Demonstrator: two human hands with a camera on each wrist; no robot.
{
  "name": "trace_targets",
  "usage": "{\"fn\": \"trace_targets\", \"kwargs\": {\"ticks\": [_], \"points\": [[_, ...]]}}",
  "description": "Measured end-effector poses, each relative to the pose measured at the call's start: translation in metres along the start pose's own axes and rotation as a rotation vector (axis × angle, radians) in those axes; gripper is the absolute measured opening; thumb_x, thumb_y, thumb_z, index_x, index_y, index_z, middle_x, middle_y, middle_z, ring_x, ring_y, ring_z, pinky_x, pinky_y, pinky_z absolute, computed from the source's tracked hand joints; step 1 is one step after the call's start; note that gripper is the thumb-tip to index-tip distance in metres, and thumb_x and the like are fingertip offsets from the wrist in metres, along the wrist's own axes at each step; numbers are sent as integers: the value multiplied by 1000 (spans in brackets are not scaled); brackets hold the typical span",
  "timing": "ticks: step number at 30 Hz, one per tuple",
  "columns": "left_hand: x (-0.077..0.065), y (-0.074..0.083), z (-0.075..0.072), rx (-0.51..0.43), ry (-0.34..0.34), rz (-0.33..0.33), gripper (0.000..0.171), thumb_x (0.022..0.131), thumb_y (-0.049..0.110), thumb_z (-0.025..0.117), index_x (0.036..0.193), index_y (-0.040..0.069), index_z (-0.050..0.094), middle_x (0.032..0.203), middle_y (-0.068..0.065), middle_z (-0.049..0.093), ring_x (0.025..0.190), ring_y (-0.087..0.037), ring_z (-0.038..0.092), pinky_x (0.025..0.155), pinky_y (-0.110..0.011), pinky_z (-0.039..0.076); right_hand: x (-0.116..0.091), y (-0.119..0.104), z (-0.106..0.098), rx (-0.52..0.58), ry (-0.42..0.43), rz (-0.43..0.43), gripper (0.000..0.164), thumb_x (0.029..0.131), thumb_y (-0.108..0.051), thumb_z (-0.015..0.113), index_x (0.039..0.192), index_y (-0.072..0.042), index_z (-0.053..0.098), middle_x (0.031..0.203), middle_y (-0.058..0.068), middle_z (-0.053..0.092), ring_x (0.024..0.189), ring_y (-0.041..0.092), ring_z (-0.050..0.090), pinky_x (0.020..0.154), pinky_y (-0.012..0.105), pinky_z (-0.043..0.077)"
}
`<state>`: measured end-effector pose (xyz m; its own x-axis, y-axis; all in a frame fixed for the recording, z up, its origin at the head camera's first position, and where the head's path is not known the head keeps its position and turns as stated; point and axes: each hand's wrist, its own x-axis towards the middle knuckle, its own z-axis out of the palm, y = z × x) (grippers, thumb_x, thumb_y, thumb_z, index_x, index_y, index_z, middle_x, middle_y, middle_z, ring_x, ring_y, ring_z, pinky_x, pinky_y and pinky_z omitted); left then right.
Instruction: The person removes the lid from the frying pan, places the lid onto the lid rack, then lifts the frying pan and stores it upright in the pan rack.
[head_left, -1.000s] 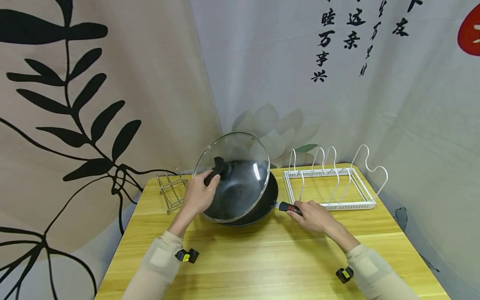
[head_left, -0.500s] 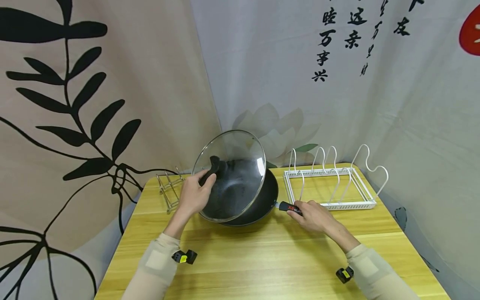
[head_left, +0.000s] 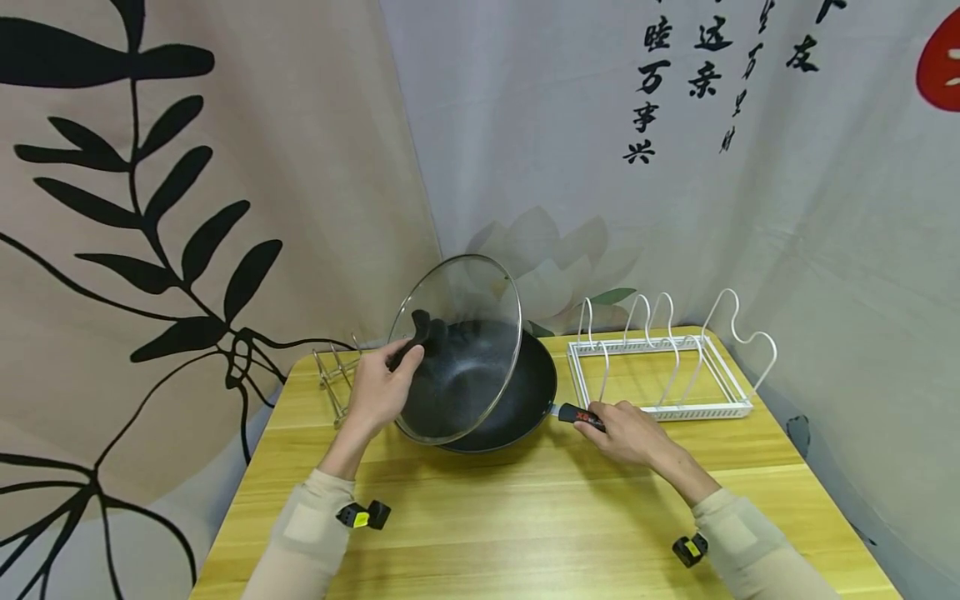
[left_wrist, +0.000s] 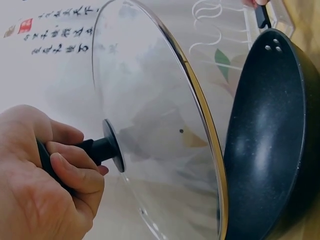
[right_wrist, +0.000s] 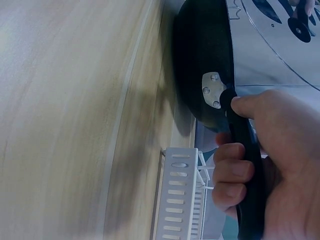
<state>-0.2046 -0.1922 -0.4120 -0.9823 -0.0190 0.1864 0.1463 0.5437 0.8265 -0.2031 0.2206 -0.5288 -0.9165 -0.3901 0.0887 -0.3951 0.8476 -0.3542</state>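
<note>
Left hand (head_left: 381, 390) is wrapped round the knob (head_left: 423, 327), right hand (head_left: 621, 430) is curled round the handle (head_left: 574, 414); glass lid (head_left: 472, 367) is held tilted over the left part of the pan (head_left: 531, 392), so opened up, seemingly, with lid not set down yet and pan left on the counter (head_left: 525, 525)

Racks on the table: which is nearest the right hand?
The white rack, close by the right hand; the metal wire rack is near the left hand.
</note>
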Motion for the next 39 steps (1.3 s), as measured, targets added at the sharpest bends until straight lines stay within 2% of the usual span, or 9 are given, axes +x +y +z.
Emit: {"fn": "trace_targets", "kwargs": {"ticks": [5,11,14,16,18,20,23,26,39], "points": [[0,0,-3,-32,-1,-10,59,118,41,59,163,3,58,158,-25,66,127,-40,70,108,-53,58,1,-1,-1,-3,-1,-1,34,112,-46,68,98,-16,69,70,-5,55,60,10,47,54,27,34],[0,-1,-7,-107,-9,-26,57,118,42,60,161,5,61,158,-24,66,141,-40,68,117,-57,57,1,-2,-3,0,-3,0,33,112,-45,69,97,-16,69,70,-5,55,60,10,47,54,27,35],[-1,-2,-9,-141,-9,-44,55,117,41,61,159,5,63,155,-23,68,141,-36,68,116,-48,58,1,-2,-3,-1,-5,2,33,112,-45,69,98,-16,69,70,-5,55,59,10,47,54,27,35],[-1,-3,-10,-156,-10,-55,55,118,41,61,159,6,63,151,-24,69,132,-35,69,105,-35,59,1,-1,-3,-2,-5,1,33,112,-45,68,98,-16,70,70,-5,55,59,10,47,54,27,35],[-1,-3,-11,-162,-3,-56,53,117,41,61,158,6,64,149,-22,70,125,-28,69,97,-23,56,1,-1,-2,-2,-6,1,32,112,-45,68,98,-16,70,70,-5,55,59,10,47,54,26,35],[-2,-4,-11,-181,3,-54,52,117,40,62,156,6,66,143,-21,72,113,-21,68,87,-17,54,1,-1,-2,-2,-4,0,32,112,-45,69,98,-16,69,70,-5,55,59,10,47,54,26,35],[-2,-5,-13,-225,10,-42,47,117,37,63,152,5,70,121,-14,74,87,-10,63,71,-17,52,0,0,-1,-4,0,-4,32,112,-45,69,97,-17,69,70,-6,55,59,10,48,53,27,35],[-2,-6,-14,-284,2,-40,45,117,34,64,149,4,71,94,-6,64,62,-9,49,55,-22,43,0,0,-1,-8,5,-5,32,112,-46,68,96,-17,69,69,-6,55,59,10,48,53,27,35],[0,-11,-21,-466,-59,-68,49,120,30,58,158,0,61,59,11,42,45,-4,33,43,-20,28,0,1,0,2,4,7,32,112,-45,69,97,-17,70,69,-6,56,58,10,48,53,27,36]]}}
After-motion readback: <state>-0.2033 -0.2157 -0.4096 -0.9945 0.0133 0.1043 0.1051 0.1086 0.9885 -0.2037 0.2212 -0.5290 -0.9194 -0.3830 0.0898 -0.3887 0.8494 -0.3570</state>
